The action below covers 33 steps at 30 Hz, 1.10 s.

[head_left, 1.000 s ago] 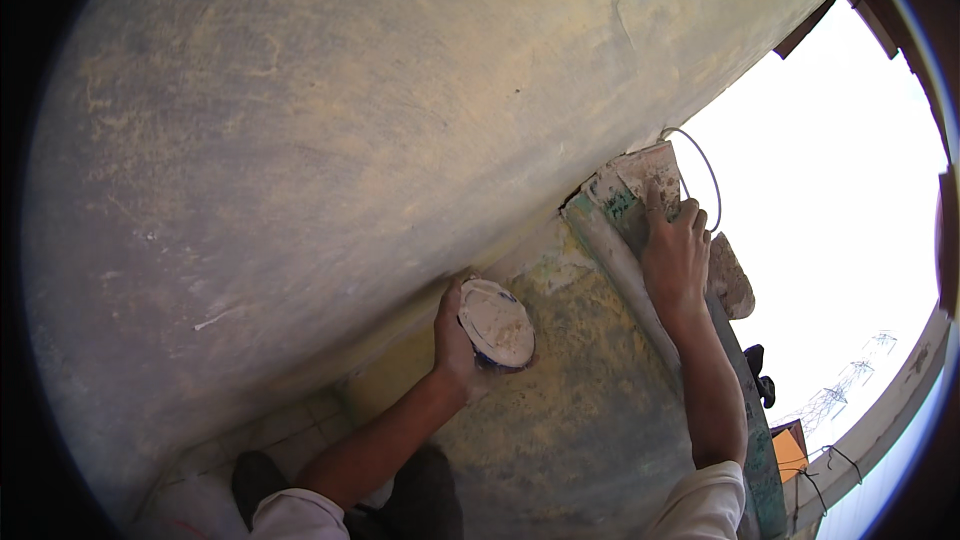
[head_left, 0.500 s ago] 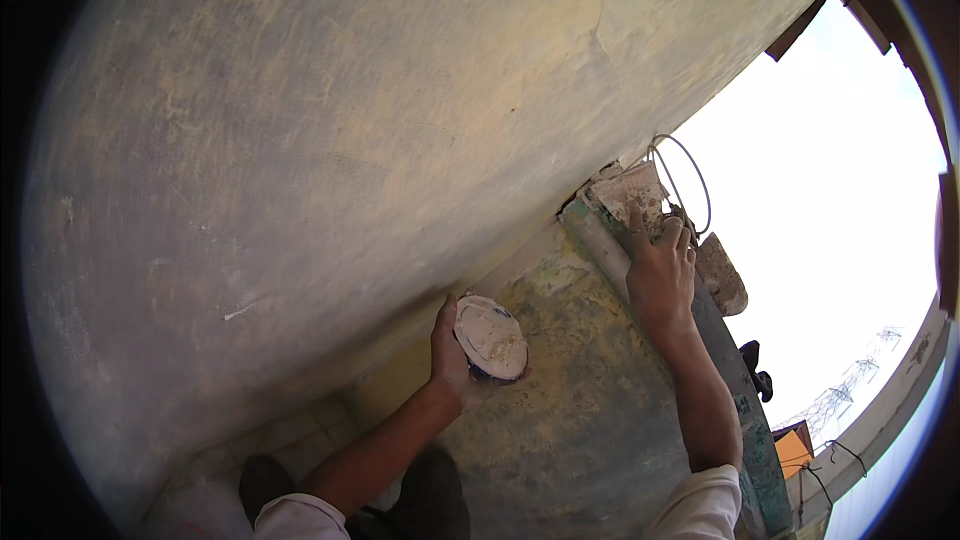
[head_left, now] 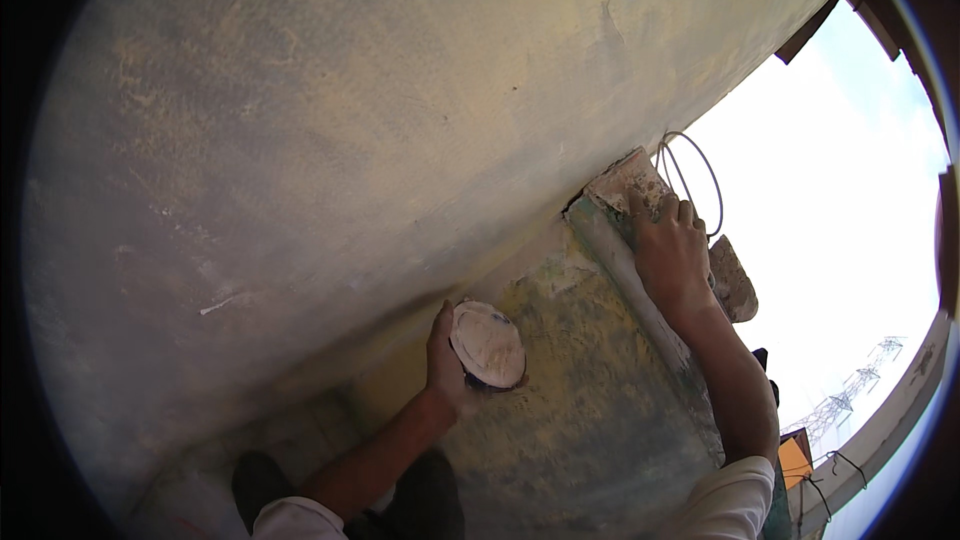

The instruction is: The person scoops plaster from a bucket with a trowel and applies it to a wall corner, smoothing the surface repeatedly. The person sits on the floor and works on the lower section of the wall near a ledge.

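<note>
As the left hand (head_left: 443,360) clasps a round tub (head_left: 488,344) near the wall (head_left: 330,160), its face points cameraward, the oval slanting down rightward. The right hand (head_left: 672,252) touches a plaster-smeared slab (head_left: 628,178); whether gripping, I cannot tell.

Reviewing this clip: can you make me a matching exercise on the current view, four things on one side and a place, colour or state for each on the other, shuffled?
Column one
1. Left hand
2. Right hand
3. Thin wire loop
4. Small panel

Column two
A. Outlined against the bright sky
B. Orange, low on the right of the picture
C. Holding a round, pale-topped container
D. Touching a flat, stained piece beside the wall

Right pairs: 1-C, 2-D, 3-A, 4-B.
</note>
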Each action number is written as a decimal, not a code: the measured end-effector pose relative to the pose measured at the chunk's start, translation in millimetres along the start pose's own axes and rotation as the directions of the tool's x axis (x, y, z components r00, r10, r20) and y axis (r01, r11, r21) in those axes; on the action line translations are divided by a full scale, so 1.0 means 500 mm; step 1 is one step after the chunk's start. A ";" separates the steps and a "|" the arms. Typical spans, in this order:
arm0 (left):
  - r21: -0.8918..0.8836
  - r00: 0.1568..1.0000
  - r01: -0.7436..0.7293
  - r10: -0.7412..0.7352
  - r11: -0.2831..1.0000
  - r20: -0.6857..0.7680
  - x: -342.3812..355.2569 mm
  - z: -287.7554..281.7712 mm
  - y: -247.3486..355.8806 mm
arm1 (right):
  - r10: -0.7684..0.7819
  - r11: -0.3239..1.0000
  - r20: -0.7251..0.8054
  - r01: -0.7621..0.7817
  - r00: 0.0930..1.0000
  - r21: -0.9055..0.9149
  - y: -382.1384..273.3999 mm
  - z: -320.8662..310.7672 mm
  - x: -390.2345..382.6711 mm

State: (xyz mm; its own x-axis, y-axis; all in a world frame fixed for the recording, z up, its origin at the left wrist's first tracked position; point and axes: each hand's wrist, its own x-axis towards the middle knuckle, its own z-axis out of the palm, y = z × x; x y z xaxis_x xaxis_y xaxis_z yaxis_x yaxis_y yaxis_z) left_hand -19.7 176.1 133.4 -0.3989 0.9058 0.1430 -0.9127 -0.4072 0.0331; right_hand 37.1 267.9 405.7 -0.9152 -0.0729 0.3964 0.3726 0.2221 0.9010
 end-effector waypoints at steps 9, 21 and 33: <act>-0.028 0.999 -0.039 0.040 0.999 0.026 0.021 -0.059 0.018 | 0.063 0.994 0.323 -0.088 0.944 0.062 0.004 -0.098 0.010; -0.037 0.998 -0.051 0.052 0.998 0.035 0.029 -0.070 0.009 | 0.090 0.991 0.027 -0.092 0.996 0.100 -0.006 0.074 -0.013; -0.014 0.995 -0.085 0.086 0.996 0.058 -0.003 -0.034 -0.018 | -0.004 0.983 0.179 -0.028 0.984 0.179 0.000 -0.005 0.016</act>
State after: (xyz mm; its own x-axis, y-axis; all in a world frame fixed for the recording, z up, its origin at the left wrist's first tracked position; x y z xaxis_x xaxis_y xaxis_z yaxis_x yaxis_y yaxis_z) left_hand -12.3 180.6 116.3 -0.4698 0.8593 0.2023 -0.8767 -0.4810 0.0073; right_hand 30.1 264.7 409.6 -0.9295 0.1011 0.3547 0.3647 0.3944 0.8435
